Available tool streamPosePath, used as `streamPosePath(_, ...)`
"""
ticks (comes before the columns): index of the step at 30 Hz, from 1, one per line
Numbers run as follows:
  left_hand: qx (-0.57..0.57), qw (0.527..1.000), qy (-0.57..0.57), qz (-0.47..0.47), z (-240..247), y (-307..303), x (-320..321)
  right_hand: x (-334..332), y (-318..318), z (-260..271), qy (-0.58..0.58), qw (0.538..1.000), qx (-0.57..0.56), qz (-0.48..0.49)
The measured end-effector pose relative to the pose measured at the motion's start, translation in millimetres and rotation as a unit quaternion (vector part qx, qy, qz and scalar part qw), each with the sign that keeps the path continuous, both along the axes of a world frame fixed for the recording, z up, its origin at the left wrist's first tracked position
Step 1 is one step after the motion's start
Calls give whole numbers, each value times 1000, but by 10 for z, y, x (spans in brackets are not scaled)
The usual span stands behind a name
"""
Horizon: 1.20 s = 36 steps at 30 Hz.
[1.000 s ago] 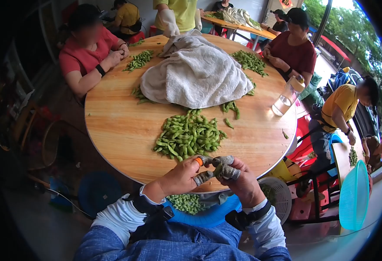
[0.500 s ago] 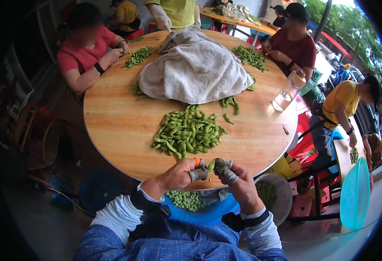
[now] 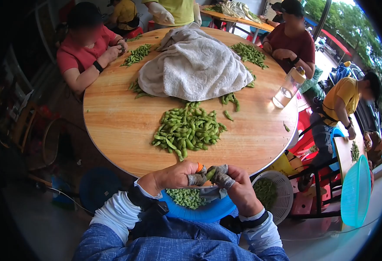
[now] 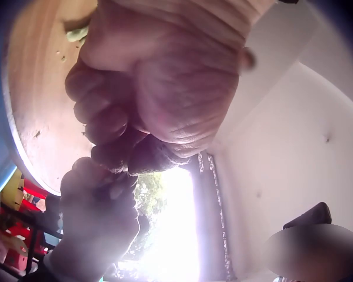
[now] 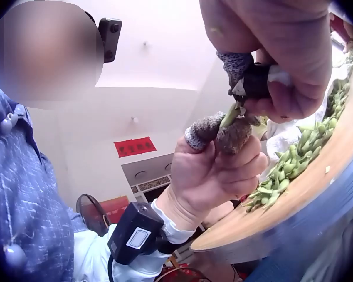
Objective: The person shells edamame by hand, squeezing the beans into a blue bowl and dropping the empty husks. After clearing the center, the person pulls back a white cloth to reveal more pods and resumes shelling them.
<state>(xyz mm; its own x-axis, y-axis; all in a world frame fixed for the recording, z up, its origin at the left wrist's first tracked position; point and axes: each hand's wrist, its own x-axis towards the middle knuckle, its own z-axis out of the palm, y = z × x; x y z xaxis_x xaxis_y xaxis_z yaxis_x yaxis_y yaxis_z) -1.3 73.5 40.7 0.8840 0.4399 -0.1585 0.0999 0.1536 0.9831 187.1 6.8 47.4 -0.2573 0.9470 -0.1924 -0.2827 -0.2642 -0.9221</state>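
Observation:
Just past the table's near edge, both hands meet over a green soybean pod (image 3: pixel 210 174). My left hand (image 3: pixel 171 176) pinches it between a thumb and finger in grey knitted finger covers; an orange band circles one finger. My right hand (image 3: pixel 244 191) has the same kind of covers, its tips closed on the pod's other end. The right wrist view shows the pod (image 5: pixel 230 116) standing up between the left fingertips, with the right ones at its top. A pile of pods (image 3: pixel 186 132) lies ahead on the round wooden table (image 3: pixel 117 126). Below the hands, a blue basin (image 3: pixel 199 214) contains shelled beans (image 3: pixel 184 198).
A grey towel (image 3: pixel 195 69) covers a mound mid-table, with more pods around it. A water bottle (image 3: pixel 289 89) stands at the right. A white basket (image 3: pixel 282 198) with green contents sits low right, near a turquoise basket (image 3: pixel 355 193). Several people sit or stand around.
The hands first worked close together, then drew slightly apart with the pod showing between them. Since then they have dropped a little toward the basin, the pod still between the fingertips.

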Motion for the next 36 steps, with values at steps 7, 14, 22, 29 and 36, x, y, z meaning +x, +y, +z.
streamPosePath(7,168,981,69,64,6,-61,43,-106,59,-69,-33,996,15,-82)
streamPosePath(14,529,813,159,187,-75,-226,114,-60,71,-165,-55,998,-18,-23)
streamPosePath(22,-13,942,-123,313,-528,-203,120,-124,152,-400,66,989,136,-7)
streamPosePath(29,24,981,-30,191,-163,-184,57,-71,129,-328,9,995,96,-26)
streamPosePath(36,236,949,-46,202,-228,-237,97,-73,26,-129,-272,939,212,-18)
